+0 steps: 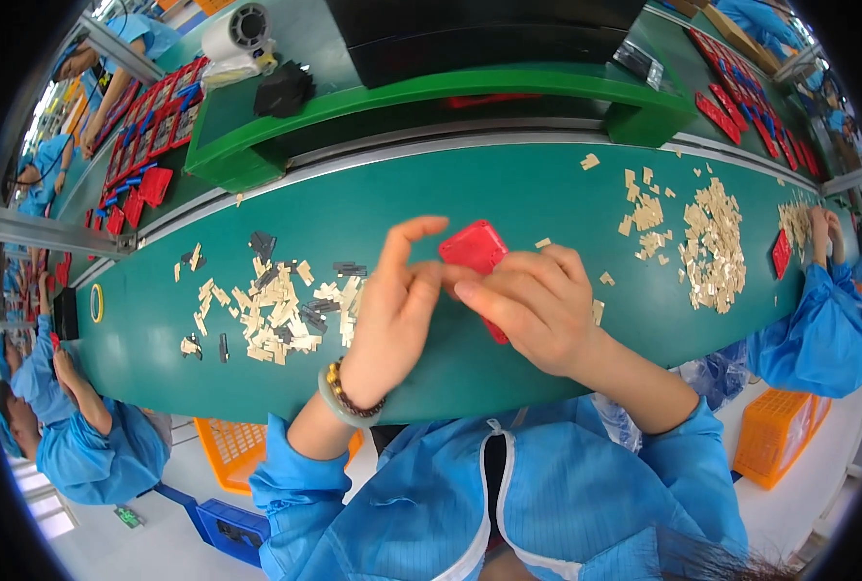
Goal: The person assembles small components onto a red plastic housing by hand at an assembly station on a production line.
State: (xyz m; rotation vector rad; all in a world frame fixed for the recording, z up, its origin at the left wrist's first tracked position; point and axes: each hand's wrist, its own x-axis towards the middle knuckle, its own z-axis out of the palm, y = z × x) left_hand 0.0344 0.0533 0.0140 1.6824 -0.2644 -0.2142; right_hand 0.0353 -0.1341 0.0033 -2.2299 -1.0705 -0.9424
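Note:
A red plastic casing (474,246) with rounded corners is held above the green bench, tilted, its lower part hidden by my fingers. My right hand (545,312) closes round it from the right, with the thumb pointing toward my left hand. At the casing's left edge is my left hand (392,305), its index finger raised and curved apart from the thumb. The two hands' fingertips meet in front of the casing; anything small between them cannot be made out. A bangle and a beaded bracelet (347,399) circle my left wrist.
Cream and black strips (281,310) lie heaped left of my hands. More cream pieces (712,247) are piled right. A green raised shelf (431,95) spans the back. Co-workers (111,436) sit on both sides. Orange baskets (775,436) stand below the bench.

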